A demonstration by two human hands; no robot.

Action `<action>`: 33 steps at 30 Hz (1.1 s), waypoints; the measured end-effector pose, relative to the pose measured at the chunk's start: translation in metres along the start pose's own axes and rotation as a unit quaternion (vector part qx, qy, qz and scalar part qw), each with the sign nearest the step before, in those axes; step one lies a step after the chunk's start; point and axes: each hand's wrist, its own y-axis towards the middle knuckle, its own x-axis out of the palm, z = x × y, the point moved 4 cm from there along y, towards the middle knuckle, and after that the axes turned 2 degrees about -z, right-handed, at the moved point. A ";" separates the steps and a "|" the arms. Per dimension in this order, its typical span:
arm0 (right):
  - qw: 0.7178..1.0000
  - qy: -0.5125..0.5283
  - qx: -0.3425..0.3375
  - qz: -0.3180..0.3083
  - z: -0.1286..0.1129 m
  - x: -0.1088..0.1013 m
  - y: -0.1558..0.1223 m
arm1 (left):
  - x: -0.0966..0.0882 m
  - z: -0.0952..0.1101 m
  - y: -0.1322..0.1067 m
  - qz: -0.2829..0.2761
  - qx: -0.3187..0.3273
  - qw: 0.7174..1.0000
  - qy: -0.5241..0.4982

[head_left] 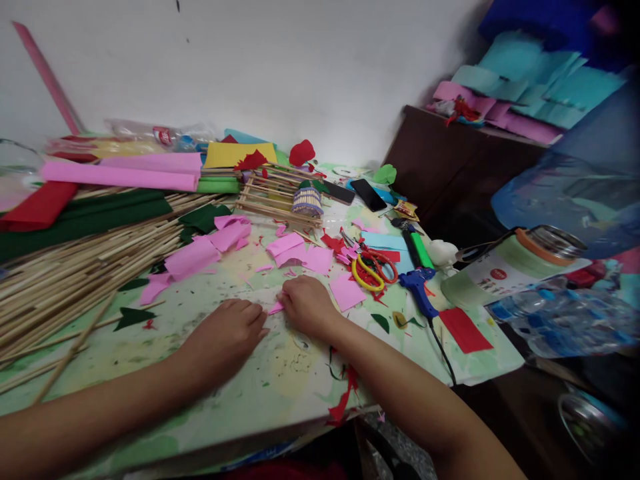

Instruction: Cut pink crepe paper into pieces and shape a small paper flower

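Note:
Both my hands rest on the paint-stained table (240,393), fingers curled down. My left hand (227,333) and my right hand (306,303) meet at a small pink paper piece (276,308), which they pinch between their fingertips. Around them lie cut pink paper squares (287,248), another pink square (346,291) just right of my right hand, and scattered paper scraps.
A heap of thin wooden sticks (75,270) lies at left, with pink (120,175), red and green paper rolls behind. Yellow and red scissors (373,267), a blue glue gun (419,288), a red paper piece (465,330), a phone (369,194) and bottles (555,320) sit at right.

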 end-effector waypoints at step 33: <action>0.994 0.043 0.083 0.058 0.014 0.003 -0.004 | 0.014 0.006 -0.013 0.067 0.061 0.996 0.021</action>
